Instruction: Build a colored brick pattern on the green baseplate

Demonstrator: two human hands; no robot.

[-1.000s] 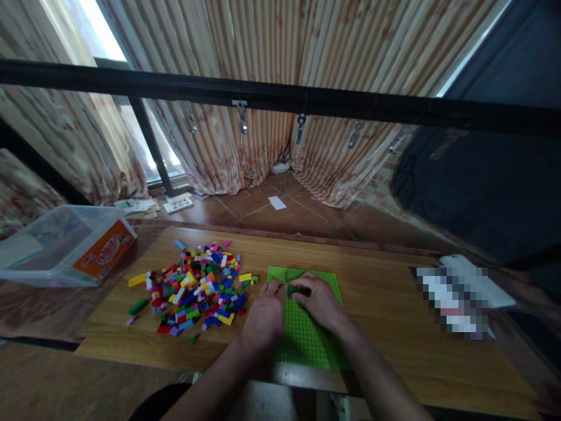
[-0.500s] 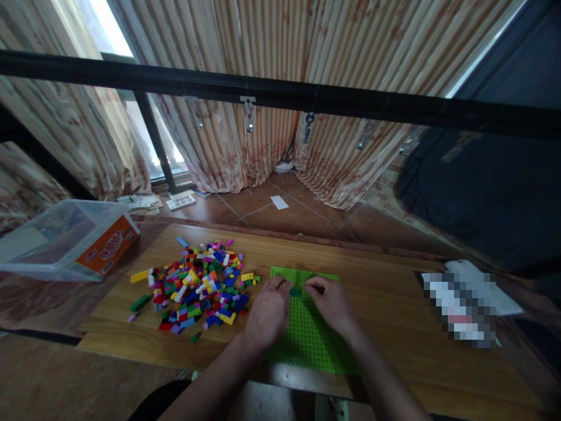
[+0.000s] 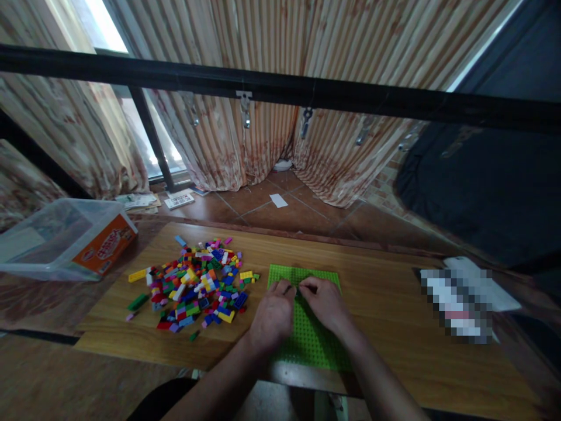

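Observation:
A light green studded baseplate (image 3: 312,345) lies on the wooden table under both hands. My left hand (image 3: 274,314) is closed, its fingertips pinched at a small dark green brick (image 3: 298,294) over the upper part of the plate. From the other side, my right hand (image 3: 326,303) meets it with thumb and forefinger pressed together at the same brick. Fingers cover most of this brick, so whether it is seated on the studs cannot be made out. Left of the plate spreads a pile of loose coloured building bricks (image 3: 193,310).
A clear plastic bin (image 3: 52,270) with an orange label stands left of the table (image 3: 385,327). A pixelated item (image 3: 458,307) and a white object (image 3: 504,295) lie at the right. A black metal bar (image 3: 272,85) crosses beyond the table, before striped curtains.
My right hand has moved left, and its fingertips now meet those of my left hand at the dark green brick. Less of the brick shows. The view has shifted slightly.

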